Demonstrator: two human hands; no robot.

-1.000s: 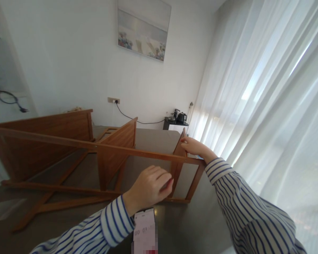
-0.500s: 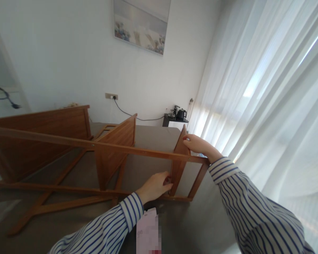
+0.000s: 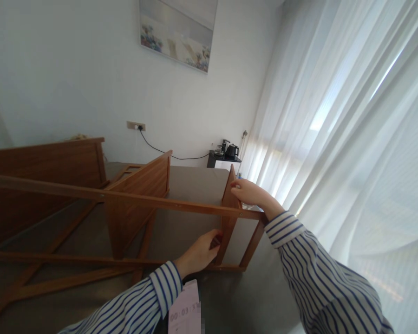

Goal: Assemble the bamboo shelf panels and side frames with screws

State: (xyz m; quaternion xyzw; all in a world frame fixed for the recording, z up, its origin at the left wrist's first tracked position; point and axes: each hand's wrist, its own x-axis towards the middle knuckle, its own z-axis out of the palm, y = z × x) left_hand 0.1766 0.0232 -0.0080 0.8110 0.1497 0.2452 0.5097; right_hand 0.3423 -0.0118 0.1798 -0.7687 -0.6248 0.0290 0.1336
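A brown wooden shelf rack (image 3: 181,205) lies on its side, with shelf boards standing upright between its long rails. At its right end is a narrow shelf board (image 3: 229,234). My right hand (image 3: 251,192) is closed on the upper, far edge of this board, above the top rail. Lower down, my left hand (image 3: 200,252) has its thumb and curled fingers at the board's left side, near the bottom rail; its fingertips are partly hidden. A middle shelf board (image 3: 139,208) slants to the left of my hands, and a larger end board (image 3: 45,181) stands beyond it.
The rack rests on a grey-brown surface (image 3: 198,181). A phone with a pink timer screen (image 3: 184,308) lies below my left wrist. Behind, a black kettle (image 3: 232,151) stands on a small dark stand (image 3: 212,160). White curtains (image 3: 334,139) hang at the right.
The whole view has shifted slightly, so the rack and both hands appear a little further left. Both hands keep their places on the narrow shelf board.
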